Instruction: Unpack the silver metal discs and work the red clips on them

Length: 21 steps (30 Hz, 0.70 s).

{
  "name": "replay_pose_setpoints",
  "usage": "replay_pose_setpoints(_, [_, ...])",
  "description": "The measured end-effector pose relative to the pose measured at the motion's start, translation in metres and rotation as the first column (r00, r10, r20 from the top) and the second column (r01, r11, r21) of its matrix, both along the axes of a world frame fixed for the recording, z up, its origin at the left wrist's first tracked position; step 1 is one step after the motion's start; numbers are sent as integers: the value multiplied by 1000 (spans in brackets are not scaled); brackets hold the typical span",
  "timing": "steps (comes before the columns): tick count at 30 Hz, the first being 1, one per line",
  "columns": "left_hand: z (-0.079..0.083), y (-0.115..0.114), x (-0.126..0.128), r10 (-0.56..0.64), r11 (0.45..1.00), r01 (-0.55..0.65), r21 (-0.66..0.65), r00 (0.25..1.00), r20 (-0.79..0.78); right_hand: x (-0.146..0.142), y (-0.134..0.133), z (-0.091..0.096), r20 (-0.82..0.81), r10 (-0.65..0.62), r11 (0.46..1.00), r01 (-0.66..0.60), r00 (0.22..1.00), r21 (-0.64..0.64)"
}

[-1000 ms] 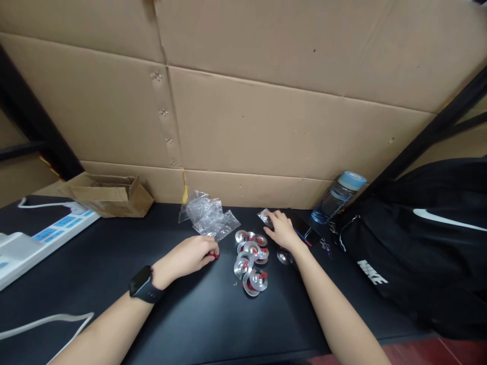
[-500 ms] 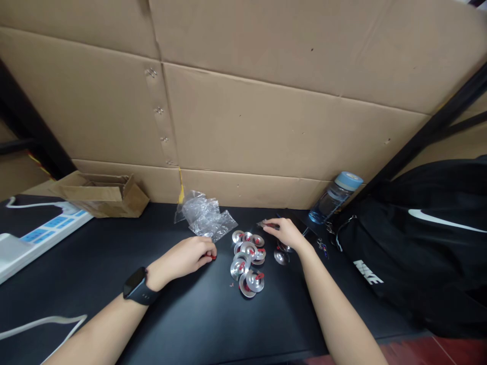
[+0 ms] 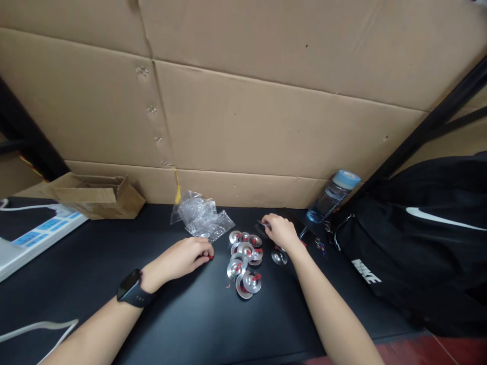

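Note:
My left hand [image 3: 196, 256] rests on the black table [image 3: 171, 324], fingers closed in a pinch on a small red strap [image 3: 211, 257], most of it hidden. Between my hands lies a pile of silver finger cymbals [image 3: 245, 251] with red straps through their middles. Farther back, my right hand [image 3: 280, 230] has its fingers bent together at a thin, dark silvery thing [image 3: 262, 223] too small and covered to make out. Under that wrist, another cymbal [image 3: 279, 257] lies on the table, partly covered by the forearm.
Crumpled clear plastic bags [image 3: 205, 215] lie behind my left hand. An open cardboard box [image 3: 102, 197] and a white power strip [image 3: 45, 238] are at left. A blue-lidded bottle [image 3: 333, 197], a small keyring [image 3: 321, 247] and a black bag [image 3: 418, 243] stand right. A cardboard wall [image 3: 247, 126] closes the back.
My right hand has turned and its fingers have curled in more over the thin silvery thing. The left hand keeps its pinch. The whole view has shifted slightly.

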<state>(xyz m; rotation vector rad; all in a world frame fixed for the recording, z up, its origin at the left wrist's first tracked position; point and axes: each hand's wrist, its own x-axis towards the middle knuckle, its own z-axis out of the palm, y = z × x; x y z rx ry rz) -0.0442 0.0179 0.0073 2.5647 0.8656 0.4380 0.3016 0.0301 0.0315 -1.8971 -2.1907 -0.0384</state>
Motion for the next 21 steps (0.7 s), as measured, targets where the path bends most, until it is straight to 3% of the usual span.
replay_pose_setpoints(3, [1,0,0,1,1000,-1,-13,1000,-6,-1,-15,10,-174,124,992,-119,977,35])
replay_pose_setpoints(6, [1,0,1,14,1000,-14,-20,1000,-19,-1,-33,24,-444,272,957,-287,854,33])
replay_pose_setpoints(8, [1,0,0,18,1000,-19,-22,999,-32,0,-40,32,-530,307,937,-347,791,26])
replay_pose_setpoints(17, [0,0,0,16,999,-17,-36,1000,-20,8,-41,38,-663,263,953,-296,701,65])
replay_pose_setpoints(21, [3,-3,2,25,999,-26,-30,999,-28,6,-42,39,-786,219,971,-210,578,116])
